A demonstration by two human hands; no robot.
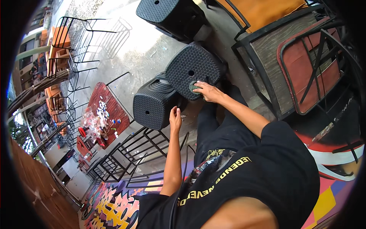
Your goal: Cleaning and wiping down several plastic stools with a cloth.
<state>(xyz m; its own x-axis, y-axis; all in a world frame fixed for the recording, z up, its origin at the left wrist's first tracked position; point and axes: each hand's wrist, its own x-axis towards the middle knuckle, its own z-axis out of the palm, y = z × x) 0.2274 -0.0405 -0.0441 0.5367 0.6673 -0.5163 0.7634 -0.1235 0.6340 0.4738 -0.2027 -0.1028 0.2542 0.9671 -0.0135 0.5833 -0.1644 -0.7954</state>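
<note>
My right hand (209,91) presses a crumpled dark green cloth or pad (194,87) onto the patterned seat of a black plastic stool (186,64) with a round hole near its middle. A damp-looking dark patch lies on the seat by my fingers. My left hand (175,116) hangs below that stool, its fingers slightly bent, with nothing seen in it. Beside my left hand is another black plastic stool (150,107), its seat turned towards me. A further black stool (160,11) stands at the top of the view.
At left, a red-brown table (121,114) bears plastic wrappers and scraps (95,120). Black metal chair frames (128,154) lie near my left arm. On my right are a dark-framed wooden table (266,43) and a red folding chair (294,77). Small litter dots the concrete floor (137,64).
</note>
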